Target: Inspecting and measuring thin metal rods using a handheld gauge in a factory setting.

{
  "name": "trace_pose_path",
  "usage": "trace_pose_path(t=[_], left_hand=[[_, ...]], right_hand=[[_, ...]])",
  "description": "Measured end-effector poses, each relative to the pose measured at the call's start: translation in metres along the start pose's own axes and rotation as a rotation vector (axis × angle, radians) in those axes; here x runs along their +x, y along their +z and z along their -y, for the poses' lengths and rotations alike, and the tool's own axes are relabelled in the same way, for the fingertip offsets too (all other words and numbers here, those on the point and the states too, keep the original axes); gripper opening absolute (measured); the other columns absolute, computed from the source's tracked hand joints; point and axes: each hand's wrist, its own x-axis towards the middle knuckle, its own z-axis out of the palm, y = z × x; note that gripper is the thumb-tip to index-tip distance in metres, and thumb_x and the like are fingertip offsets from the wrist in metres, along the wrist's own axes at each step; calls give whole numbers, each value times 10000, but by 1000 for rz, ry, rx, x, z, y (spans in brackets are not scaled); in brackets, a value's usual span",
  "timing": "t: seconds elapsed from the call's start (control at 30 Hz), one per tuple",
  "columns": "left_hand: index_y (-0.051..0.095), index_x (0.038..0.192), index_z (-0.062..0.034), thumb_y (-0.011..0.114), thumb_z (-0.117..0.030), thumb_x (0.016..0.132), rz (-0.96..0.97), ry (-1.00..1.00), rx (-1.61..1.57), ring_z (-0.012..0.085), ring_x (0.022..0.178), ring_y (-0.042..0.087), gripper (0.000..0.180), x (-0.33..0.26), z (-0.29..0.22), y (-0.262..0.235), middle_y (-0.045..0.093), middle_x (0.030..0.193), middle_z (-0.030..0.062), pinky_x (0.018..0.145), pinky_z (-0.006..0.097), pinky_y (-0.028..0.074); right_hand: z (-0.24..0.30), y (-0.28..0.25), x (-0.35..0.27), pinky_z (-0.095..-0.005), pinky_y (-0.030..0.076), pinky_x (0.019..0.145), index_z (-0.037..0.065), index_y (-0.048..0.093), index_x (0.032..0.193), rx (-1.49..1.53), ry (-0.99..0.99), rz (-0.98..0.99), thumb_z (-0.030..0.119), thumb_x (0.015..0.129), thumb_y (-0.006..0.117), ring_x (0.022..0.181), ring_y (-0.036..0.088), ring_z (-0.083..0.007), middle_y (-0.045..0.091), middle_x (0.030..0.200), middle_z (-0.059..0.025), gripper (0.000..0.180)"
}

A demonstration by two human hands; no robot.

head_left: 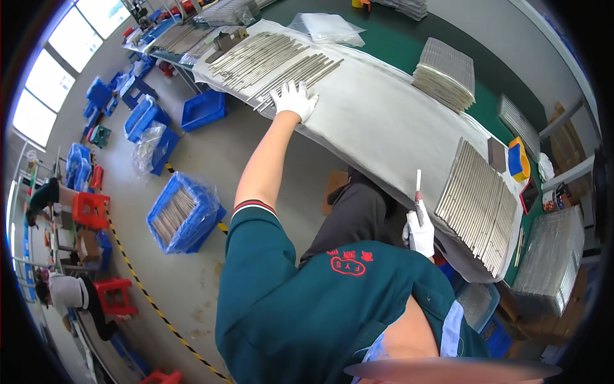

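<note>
My left hand (294, 100), in a white glove, lies with fingers spread at the near ends of a group of thin metal rods (309, 72) on the cloth-covered table. A larger group of similar rods (256, 59) lies just beyond, to the left. Close to my body at the table's front edge, my gloved right hand (419, 235) is closed round a slim tool with a pale flat end (419, 181), held upright. Its lower part is hidden by the fingers, and its exact kind cannot be made out. To the right of that hand, more metal rods (480, 208) lie side by side.
A pale cloth (377, 121) covers the work surface. At the back stand stacked clear plastic trays (446, 73) and plastic bags (326, 29). A yellow-and-blue tape dispenser (519, 160) is at the right. On the floor, a blue crate (185, 211) holds rods. Two people work far left.
</note>
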Motion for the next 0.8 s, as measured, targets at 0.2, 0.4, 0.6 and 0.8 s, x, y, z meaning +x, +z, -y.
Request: trace_pose_path(t=[0.2,0.4,0.6,0.8], left_hand=[[438,1285,-117,285,-505,898,-106,151,33,267,1220,356,569,-36,-31,-2,406,1297,116,1003,546,194],[484,1215,-110,319,-415,912,-81,266,-7,247,1172,410,461,-59,-48,-5,462,1254,100,991,487,253],[631,973,-93,428,-311,873,-368,485,-73,277,927,535,314,-69,-42,9,589,960,120,790,426,430],[606,993,-57,488,-285,861,-578,421,-304,296,924,543,289,-114,-45,12,599,944,142,821,405,410]], right_hand=[[-1,5,-34,-217,310,409,176,238,1425,96,-17,-52,157,903,477,434,369,-55,400,536,20,575],[-23,7,-66,-224,326,414,175,287,1412,306,-42,-79,98,882,490,439,353,-51,436,600,22,572],[-38,3,-63,-236,347,422,200,290,1409,207,-120,-110,104,874,495,431,382,-53,417,521,22,580],[-26,14,-58,-235,386,479,213,324,1394,31,-48,25,162,867,513,483,433,-59,472,565,-5,563]])
